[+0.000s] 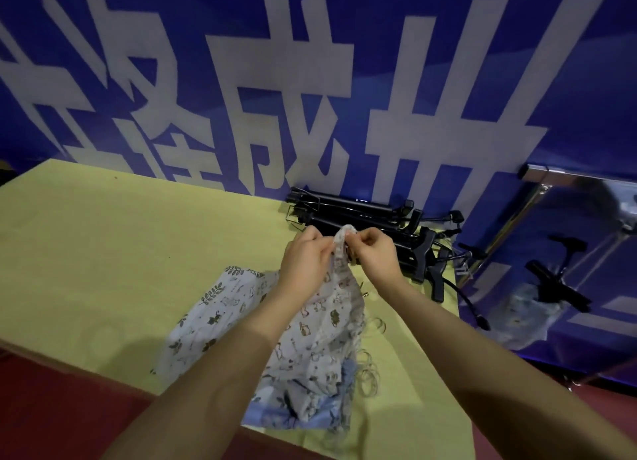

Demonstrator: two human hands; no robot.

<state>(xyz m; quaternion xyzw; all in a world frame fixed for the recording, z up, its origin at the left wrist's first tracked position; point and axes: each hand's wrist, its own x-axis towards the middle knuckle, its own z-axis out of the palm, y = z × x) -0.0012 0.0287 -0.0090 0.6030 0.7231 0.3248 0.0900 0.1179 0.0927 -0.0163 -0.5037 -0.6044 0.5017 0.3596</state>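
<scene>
1. The tabletop (103,252) is covered in a plain pale yellow-green and runs from the left of the view to a corner at the lower right.
2. Behind it hangs a blue banner (568,97) with large white characters, its lower edge meeting the far side of the tabletop.
3. A pile of black hangers (365,214) lies at the far right of the tabletop against the banner, their clips and hooks pointing several ways.
4. To the right of the tabletop stands a shiny panel (568,235) that mirrors the banner and some of the hangers. A dark red floor (51,408) shows at the lower left.
5. Both bare forearms reach in from the bottom of the view and converge above the middle of the tabletop, just in front of the hangers.
6. The left hand (305,263) and the right hand (377,256) are raised close together, nearly touching. Each has its fingers curled and pinches the top edge of the printed cloth (317,321) between thumb and fingertips.
7. The printed cloth hangs from that pinched edge and spreads down onto the tabletop between the forearms, with one flap lying flat to the left.
8. It is thin and whitish, printed with small brown animals and dark leafy sprigs. A blue patch (275,414) shows at its near end.
9. Fine thin loops (370,373) lie along its right side; what they are made of cannot be told.
</scene>
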